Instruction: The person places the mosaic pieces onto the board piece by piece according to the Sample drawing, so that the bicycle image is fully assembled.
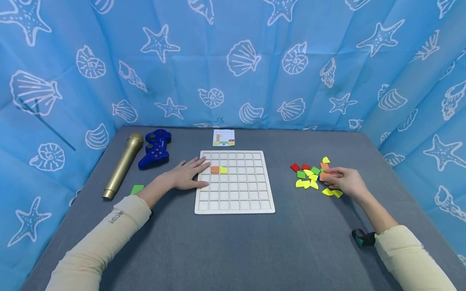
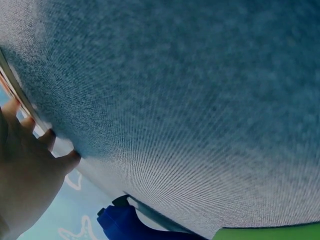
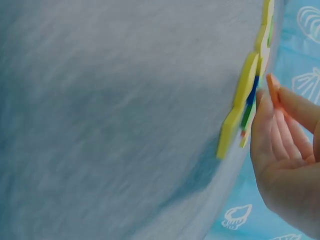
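Observation:
A white grid board (image 1: pixel 236 194) lies mid-table, with an orange square tile (image 1: pixel 215 169) and a yellow quarter-round tile (image 1: pixel 223 170) side by side in its upper left cells. My left hand (image 1: pixel 187 174) rests on the board's left edge, fingers spread and straight. At the right, my right hand (image 1: pixel 346 181) pinches an orange tile (image 3: pixel 273 91) between thumb and finger, above the loose pile. That pile holds several yellow tiles (image 1: pixel 306 184), green tiles (image 1: pixel 301 174) and red tiles (image 1: pixel 295 167); part of it is hidden behind the hand.
Behind the board lies a small pattern card (image 1: pixel 223 138). A gold microphone (image 1: pixel 123 165) and a blue game controller (image 1: pixel 156 149) lie at the left, with a green piece (image 1: pixel 137 189) near the left forearm. A blue curtain (image 1: pixel 233 60) with shell prints surrounds the grey table (image 1: pixel 233 250).

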{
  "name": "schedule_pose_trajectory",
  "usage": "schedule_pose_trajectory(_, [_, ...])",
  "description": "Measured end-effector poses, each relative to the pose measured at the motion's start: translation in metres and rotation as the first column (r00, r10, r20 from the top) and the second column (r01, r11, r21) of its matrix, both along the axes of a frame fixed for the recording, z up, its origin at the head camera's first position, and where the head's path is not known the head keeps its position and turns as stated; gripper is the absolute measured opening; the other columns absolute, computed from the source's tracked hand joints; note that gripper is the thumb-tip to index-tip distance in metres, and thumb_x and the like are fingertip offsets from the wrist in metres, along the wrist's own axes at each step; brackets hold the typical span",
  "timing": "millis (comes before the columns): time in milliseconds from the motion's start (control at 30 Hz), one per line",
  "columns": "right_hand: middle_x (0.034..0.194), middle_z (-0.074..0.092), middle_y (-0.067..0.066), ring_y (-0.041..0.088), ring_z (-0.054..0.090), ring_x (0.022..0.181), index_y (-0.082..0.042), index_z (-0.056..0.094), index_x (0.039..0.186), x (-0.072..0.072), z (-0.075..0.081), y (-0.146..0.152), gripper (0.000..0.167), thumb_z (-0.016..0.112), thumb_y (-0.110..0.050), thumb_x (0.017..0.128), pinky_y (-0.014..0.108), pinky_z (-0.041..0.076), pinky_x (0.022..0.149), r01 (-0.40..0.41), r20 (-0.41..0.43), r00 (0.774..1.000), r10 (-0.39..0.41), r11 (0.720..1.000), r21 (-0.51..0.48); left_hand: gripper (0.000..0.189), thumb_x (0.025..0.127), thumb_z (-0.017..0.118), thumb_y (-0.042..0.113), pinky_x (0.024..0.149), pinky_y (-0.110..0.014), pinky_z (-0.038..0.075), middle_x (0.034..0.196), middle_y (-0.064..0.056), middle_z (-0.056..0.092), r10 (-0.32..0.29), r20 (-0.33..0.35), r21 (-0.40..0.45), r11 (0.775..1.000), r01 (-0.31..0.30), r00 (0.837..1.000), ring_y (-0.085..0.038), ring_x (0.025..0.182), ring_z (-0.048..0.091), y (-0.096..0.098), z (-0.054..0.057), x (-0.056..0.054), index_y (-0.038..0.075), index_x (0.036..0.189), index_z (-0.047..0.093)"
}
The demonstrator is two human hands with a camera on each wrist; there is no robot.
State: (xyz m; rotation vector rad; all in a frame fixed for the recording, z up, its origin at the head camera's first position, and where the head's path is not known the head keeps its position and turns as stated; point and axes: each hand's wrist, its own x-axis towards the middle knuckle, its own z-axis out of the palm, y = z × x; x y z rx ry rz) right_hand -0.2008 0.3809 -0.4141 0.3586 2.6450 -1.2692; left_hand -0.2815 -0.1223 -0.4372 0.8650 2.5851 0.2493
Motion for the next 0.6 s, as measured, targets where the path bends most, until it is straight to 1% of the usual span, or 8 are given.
schedule_pose_trajectory(67, [0.108, 0.067, 0.016, 0.015, 0.068, 0.086, 0.009, 0.046, 0.134, -0.001, 0.004, -0.003, 0.056, 0.064, -0.027, 0.094, 0.032, 0.055, 0.074, -0.023, 0.026, 0.999, 0.025, 0.996, -0.089, 0.085, 0.09, 0.041, 0.069, 0.109, -0.059, 0.004, 0.159, -0.004, 0.002, 0.0, 0.003, 0.002, 1.0, 0.0, 1.0, -0.028, 0.144, 0.001, 0.0, 0.0, 0.0, 0.024, 0.155, 0.01])
schedule_pose_trajectory(133, [0.108, 0.068, 0.013, 0.014, 0.067, 0.089, 0.009, 0.044, 0.135, -0.002, 0.007, -0.007, 0.059, 0.064, -0.027, 0.093, 0.032, 0.054, 0.078, -0.039, 0.042, 0.998, 0.047, 0.986, -0.164, 0.085, 0.09, 0.04, 0.069, 0.109, -0.059, 0.004, 0.159, -0.004, 0.002, 0.0, 0.003, -0.001, 1.0, 0.0, 1.0, -0.028, 0.144, 0.001, 0.0, 0.0, 0.0, 0.024, 0.155, 0.009])
schedule_pose_trajectory(200, [0.109, 0.068, 0.012, 0.014, 0.067, 0.092, 0.01, 0.042, 0.136, -0.002, 0.011, -0.014, 0.061, 0.065, -0.027, 0.093, 0.033, 0.053, 0.081, -0.052, 0.048, 0.997, 0.064, 0.975, -0.216, 0.086, 0.089, 0.039, 0.07, 0.109, -0.058, 0.004, 0.159, -0.003, 0.001, 0.002, 0.001, -0.009, 1.0, -0.002, 1.0, -0.028, 0.144, 0.0, -0.001, -0.001, -0.001, 0.025, 0.155, 0.008])
schedule_pose_trajectory(300, [0.11, 0.067, 0.01, 0.015, 0.066, 0.095, 0.009, 0.041, 0.137, -0.005, 0.015, -0.025, 0.062, 0.066, -0.026, 0.092, 0.035, 0.051, 0.085, -0.063, 0.059, 0.995, 0.081, 0.962, -0.265, 0.086, 0.089, 0.039, 0.071, 0.11, -0.058, 0.004, 0.159, -0.002, 0.0, 0.004, 0.0, -0.016, 1.0, -0.004, 1.0, -0.027, 0.144, 0.0, 0.0, -0.003, -0.002, 0.026, 0.155, 0.008])
schedule_pose_trajectory(400, [0.112, 0.065, 0.012, 0.017, 0.066, 0.097, 0.009, 0.04, 0.138, -0.007, 0.018, -0.037, 0.059, 0.064, -0.023, 0.094, 0.036, 0.05, 0.088, -0.082, 0.065, 0.992, 0.106, 0.951, -0.299, 0.086, 0.089, 0.039, 0.071, 0.11, -0.058, 0.004, 0.159, -0.001, 0.0, 0.007, 0.001, -0.017, 1.0, -0.007, 1.0, -0.027, 0.144, 0.0, 0.0, -0.003, -0.002, 0.026, 0.155, 0.007])
schedule_pose_trajectory(600, [0.112, 0.065, 0.017, 0.024, 0.065, 0.101, 0.009, 0.043, 0.137, -0.012, 0.02, -0.063, 0.054, 0.064, -0.016, 0.093, 0.039, 0.049, 0.088, -0.106, 0.058, 0.989, 0.135, 0.929, -0.354, 0.086, 0.089, 0.038, 0.071, 0.11, -0.057, 0.004, 0.159, -0.002, 0.0, 0.005, -0.01, -0.031, 1.0, -0.006, 1.0, -0.027, 0.144, 0.0, 0.0, -0.003, -0.002, 0.026, 0.155, 0.007])
